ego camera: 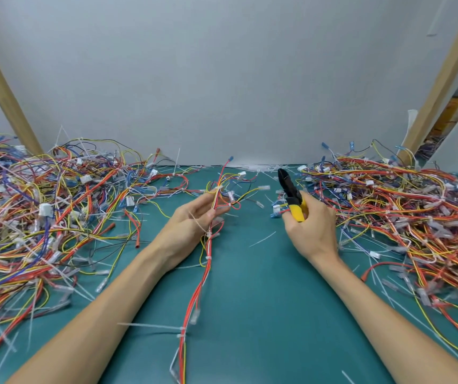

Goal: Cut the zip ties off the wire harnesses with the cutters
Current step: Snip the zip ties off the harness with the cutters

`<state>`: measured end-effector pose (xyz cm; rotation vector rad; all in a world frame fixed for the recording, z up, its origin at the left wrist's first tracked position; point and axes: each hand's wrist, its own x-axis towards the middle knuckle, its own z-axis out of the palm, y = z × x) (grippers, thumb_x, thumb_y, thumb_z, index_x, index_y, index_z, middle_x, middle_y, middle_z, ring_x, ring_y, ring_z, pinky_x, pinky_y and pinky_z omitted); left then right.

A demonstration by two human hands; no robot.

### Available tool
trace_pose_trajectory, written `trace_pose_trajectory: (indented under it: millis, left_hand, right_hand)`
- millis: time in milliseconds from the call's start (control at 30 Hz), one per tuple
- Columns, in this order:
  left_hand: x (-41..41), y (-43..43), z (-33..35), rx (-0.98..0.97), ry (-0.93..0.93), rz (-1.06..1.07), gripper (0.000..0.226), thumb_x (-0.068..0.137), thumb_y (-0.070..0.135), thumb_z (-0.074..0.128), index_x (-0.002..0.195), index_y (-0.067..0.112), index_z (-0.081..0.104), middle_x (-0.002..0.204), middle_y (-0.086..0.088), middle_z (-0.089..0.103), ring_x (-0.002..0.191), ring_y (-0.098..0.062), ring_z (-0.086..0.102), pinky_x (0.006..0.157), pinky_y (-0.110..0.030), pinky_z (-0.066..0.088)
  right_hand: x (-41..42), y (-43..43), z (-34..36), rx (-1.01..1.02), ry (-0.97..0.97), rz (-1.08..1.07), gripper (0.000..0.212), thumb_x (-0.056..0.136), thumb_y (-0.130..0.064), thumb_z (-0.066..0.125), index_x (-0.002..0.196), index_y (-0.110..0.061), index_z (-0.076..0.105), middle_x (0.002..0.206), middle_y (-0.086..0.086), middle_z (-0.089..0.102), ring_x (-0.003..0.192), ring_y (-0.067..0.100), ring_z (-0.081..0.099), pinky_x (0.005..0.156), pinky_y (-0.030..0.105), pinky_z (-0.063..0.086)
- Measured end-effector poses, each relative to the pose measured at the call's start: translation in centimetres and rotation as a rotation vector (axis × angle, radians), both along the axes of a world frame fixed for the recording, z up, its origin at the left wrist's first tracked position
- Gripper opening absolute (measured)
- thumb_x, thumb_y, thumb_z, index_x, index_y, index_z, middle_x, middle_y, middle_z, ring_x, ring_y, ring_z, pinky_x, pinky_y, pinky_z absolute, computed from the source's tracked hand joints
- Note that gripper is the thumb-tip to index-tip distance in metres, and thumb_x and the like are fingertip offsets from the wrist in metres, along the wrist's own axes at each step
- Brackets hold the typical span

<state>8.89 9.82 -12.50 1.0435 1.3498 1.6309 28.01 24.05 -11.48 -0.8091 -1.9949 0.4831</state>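
A wire harness (198,286) of red, yellow and white wires runs up the middle of the green mat (263,314). My left hand (194,220) holds its upper part, fingers curled loosely round the wires below a white zip tie (218,187). More white zip ties (209,258) sit lower along the bundle, one with a long tail (150,326). My right hand (309,225) grips yellow-handled cutters (291,195), black jaws pointing up and away, to the right of the harness and apart from it.
Big tangled heaps of coloured wire harnesses lie on the left (42,212) and on the right (410,206) of the mat. Cut white tie pieces (262,239) are scattered about. A grey wall stands behind, with wooden posts (6,92) at both sides.
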Motion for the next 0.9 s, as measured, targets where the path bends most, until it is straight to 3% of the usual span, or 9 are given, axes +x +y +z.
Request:
trace_pose_trajectory:
  millis: [100,167,233,333,400,500,700,800,900]
  left_hand:
    - [0.2,-0.1,0.1,0.032,0.053,0.025,0.038,0.096,0.005,0.052,0.127,0.026,0.060,0.114,0.010,0.069,0.092,-0.006,0.062,0.080,-0.021,0.051]
    - [0.3,0.0,0.0,0.044,0.044,0.044,0.035,0.092,0.008,0.057,0.125,0.019,0.064,0.099,0.003,0.065,0.081,-0.012,0.054,0.083,-0.030,0.045]
    - [0.4,0.0,-0.1,0.034,0.020,0.073,0.039,0.086,0.016,0.062,0.125,0.011,0.064,0.092,-0.007,0.060,0.085,-0.019,0.051,0.090,-0.038,0.042]
    - [0.5,0.0,-0.2,0.042,-0.019,0.047,0.039,0.085,0.021,0.060,0.122,0.011,0.064,0.099,-0.003,0.072,0.095,-0.014,0.065,0.088,-0.023,0.052]
    - [0.4,0.1,-0.3,0.052,-0.024,0.050,0.027,0.092,0.012,0.056,0.117,0.014,0.065,0.103,-0.004,0.073,0.095,-0.014,0.068,0.080,-0.021,0.054]
    - [0.6,0.2,0.0,0.060,0.018,0.170,0.031,0.094,-0.008,0.050,0.108,0.013,0.068,0.093,-0.003,0.073,0.091,-0.015,0.066,0.084,-0.025,0.051]
    - [1.3,-0.4,0.9,0.195,0.102,0.484,0.026,0.082,0.018,0.045,0.065,0.008,0.061,0.054,-0.002,0.055,0.049,-0.015,0.049,0.045,-0.021,0.035]
    - [1.0,-1.0,1.1,0.157,0.238,0.458,0.027,0.072,0.019,0.039,0.054,0.006,0.053,0.046,-0.004,0.046,0.042,-0.016,0.040,0.042,-0.022,0.027]
    - [1.2,-1.2,1.5,0.017,0.399,0.387,0.017,0.060,0.015,0.041,0.051,0.010,0.054,0.043,-0.001,0.052,0.042,-0.011,0.048,0.042,-0.019,0.033]
  right_hand:
    - [0.0,0.1,0.1,-0.014,-0.005,-0.004,0.023,0.071,-0.031,0.055,0.063,-0.014,0.042,0.049,-0.003,0.040,0.050,0.020,0.039,0.049,0.031,0.028]
    - [0.1,0.1,0.1,-0.020,-0.007,-0.006,0.024,0.071,-0.030,0.056,0.063,-0.014,0.040,0.050,-0.003,0.040,0.051,0.021,0.039,0.049,0.031,0.028]
    - [0.1,0.2,0.1,-0.036,-0.002,-0.009,0.023,0.069,-0.030,0.056,0.063,-0.013,0.042,0.050,-0.003,0.040,0.051,0.020,0.038,0.049,0.031,0.028]
    - [0.1,0.3,0.0,-0.080,0.030,-0.020,0.021,0.067,-0.031,0.054,0.063,-0.013,0.044,0.050,-0.004,0.039,0.051,0.018,0.037,0.049,0.032,0.029]
    - [0.1,0.3,0.0,-0.108,0.059,-0.037,0.020,0.067,-0.030,0.054,0.060,-0.017,0.041,0.048,-0.005,0.037,0.050,0.014,0.035,0.048,0.032,0.028]
    - [0.0,0.5,-0.1,-0.157,0.108,-0.052,0.021,0.068,-0.029,0.055,0.058,-0.021,0.038,0.047,-0.007,0.035,0.047,0.010,0.032,0.047,0.032,0.026]
    - [0.0,0.7,0.0,-0.396,0.335,0.067,0.011,0.067,-0.022,0.056,0.069,-0.012,0.052,0.058,0.000,0.047,0.054,0.018,0.043,0.055,0.032,0.036]
    - [0.1,0.4,0.5,-0.461,0.466,0.160,0.009,0.067,-0.017,0.054,0.074,-0.012,0.054,0.066,0.006,0.054,0.061,0.021,0.056,0.061,0.038,0.049]
    - [0.2,0.4,0.6,-0.464,0.498,0.217,0.012,0.069,-0.014,0.050,0.078,-0.009,0.057,0.071,0.014,0.061,0.069,0.028,0.062,0.067,0.041,0.052]
